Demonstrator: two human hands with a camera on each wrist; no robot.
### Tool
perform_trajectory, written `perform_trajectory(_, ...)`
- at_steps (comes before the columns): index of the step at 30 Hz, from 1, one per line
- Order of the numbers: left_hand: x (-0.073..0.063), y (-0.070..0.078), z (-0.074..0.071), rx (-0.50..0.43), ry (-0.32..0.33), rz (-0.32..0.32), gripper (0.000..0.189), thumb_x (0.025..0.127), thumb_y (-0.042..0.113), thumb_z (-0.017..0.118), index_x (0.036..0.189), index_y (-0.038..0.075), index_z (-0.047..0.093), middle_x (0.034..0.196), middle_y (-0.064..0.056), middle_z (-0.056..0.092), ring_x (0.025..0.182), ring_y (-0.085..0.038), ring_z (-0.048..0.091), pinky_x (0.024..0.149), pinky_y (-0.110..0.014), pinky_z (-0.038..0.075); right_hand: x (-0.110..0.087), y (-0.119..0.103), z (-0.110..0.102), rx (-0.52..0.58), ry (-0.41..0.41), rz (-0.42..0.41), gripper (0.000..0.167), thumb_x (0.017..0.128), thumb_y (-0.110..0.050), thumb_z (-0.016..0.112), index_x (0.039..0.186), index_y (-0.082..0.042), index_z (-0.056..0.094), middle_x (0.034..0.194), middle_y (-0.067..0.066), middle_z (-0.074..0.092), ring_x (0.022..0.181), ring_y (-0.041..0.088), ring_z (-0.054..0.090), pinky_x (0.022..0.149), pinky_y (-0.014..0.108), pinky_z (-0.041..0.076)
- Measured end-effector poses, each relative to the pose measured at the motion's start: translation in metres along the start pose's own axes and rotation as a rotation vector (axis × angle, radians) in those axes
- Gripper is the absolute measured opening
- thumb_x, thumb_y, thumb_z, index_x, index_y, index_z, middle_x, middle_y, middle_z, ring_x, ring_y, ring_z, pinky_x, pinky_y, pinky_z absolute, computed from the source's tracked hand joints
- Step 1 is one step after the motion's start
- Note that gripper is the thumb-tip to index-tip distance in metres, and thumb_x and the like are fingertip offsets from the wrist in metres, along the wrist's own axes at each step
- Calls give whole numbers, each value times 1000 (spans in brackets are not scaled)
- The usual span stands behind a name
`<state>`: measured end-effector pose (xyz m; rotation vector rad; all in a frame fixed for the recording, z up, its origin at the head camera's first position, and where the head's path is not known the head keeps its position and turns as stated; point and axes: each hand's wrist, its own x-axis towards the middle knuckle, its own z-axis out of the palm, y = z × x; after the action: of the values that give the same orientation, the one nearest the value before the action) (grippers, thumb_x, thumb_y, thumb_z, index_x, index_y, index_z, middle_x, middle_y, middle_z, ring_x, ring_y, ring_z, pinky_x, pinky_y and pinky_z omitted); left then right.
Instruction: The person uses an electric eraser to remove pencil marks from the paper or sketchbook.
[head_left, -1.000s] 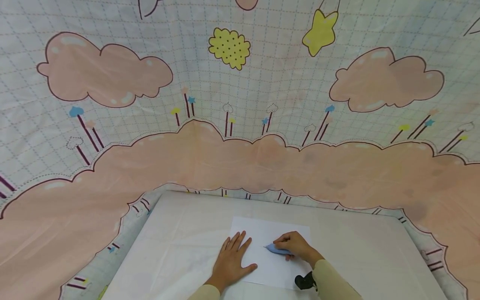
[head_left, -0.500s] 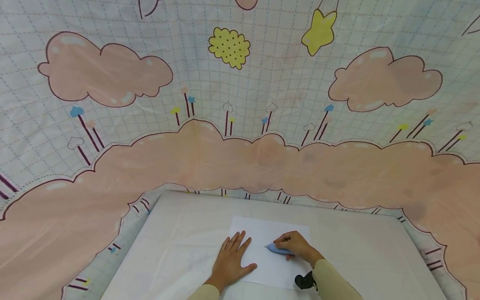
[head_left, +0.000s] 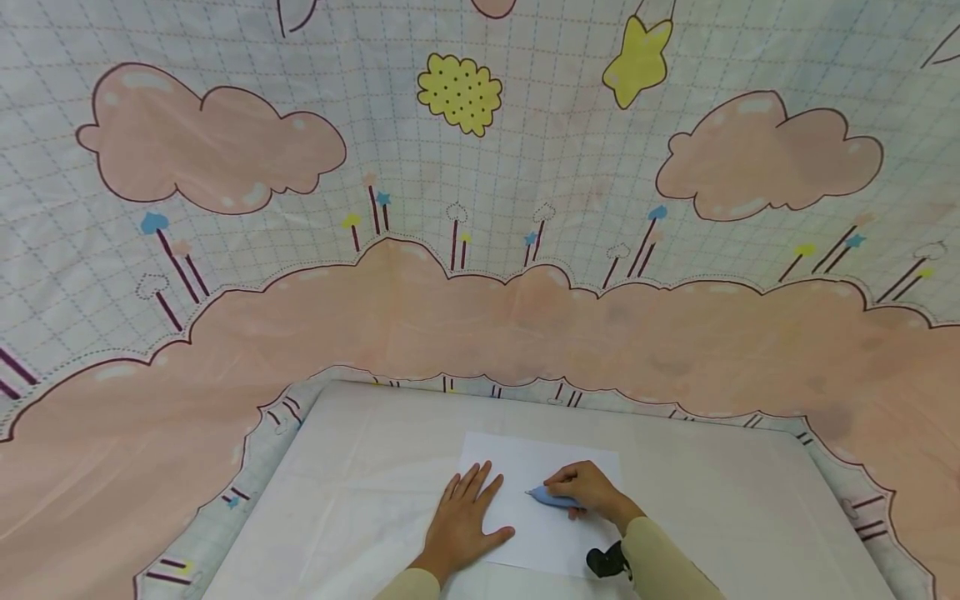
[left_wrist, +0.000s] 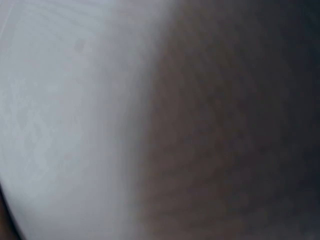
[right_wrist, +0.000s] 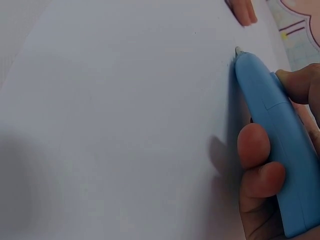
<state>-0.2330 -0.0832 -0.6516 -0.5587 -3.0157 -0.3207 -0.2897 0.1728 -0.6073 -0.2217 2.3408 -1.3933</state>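
Note:
On a white sheet of paper the left hand lies flat, its fingers spread over the left part. The right hand grips a blue pen-shaped tool above the middle of the sheet. In the right wrist view the tool has a rounded body, a raised button under one fingertip and a small pale tip pointing away from the palm. The tip is close to the paper; whether it touches is unclear. Left-hand fingertips show at the top there. The left wrist view is dark and blurred.
The sheet lies on a white-covered table. A black wrist device sits by the right sleeve. Behind the table hangs a cloth printed with clouds and stars.
In the last half second the right hand and the blue tool have shifted slightly to the left. The left hand stays in place.

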Motion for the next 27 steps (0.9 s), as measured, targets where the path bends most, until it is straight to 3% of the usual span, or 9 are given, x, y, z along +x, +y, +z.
perform_trajectory(5, 0, 1, -2, -6, 0, -1, 87, 85, 81, 38, 152, 27, 38, 163, 1, 25, 151, -23, 21, 121, -50, 19, 0, -2, 1, 3, -3, 0, 18, 87, -20, 74, 100, -8, 77, 93, 2, 70, 45, 7, 52, 44, 20, 39)
perform_trajectory(13, -1, 0, 0, -17, 66, 28, 84, 86, 79, 40, 151, 26, 42, 161, -1, 30, 149, -24, 25, 119, -51, 23, -1, -5, 2, 15, -17, -25, 18, 87, -17, 73, 100, -5, 76, 93, 3, 71, 43, 7, 52, 43, 20, 40)
perform_trajectory(27, 3, 0, 5, 2, 61, 22, 87, 86, 82, 34, 152, 27, 39, 162, 1, 27, 150, -23, 24, 119, -50, 23, 0, -3, -4, -1, -8, -12, 18, 87, -18, 74, 99, -6, 77, 93, 3, 70, 44, 8, 53, 44, 19, 41)
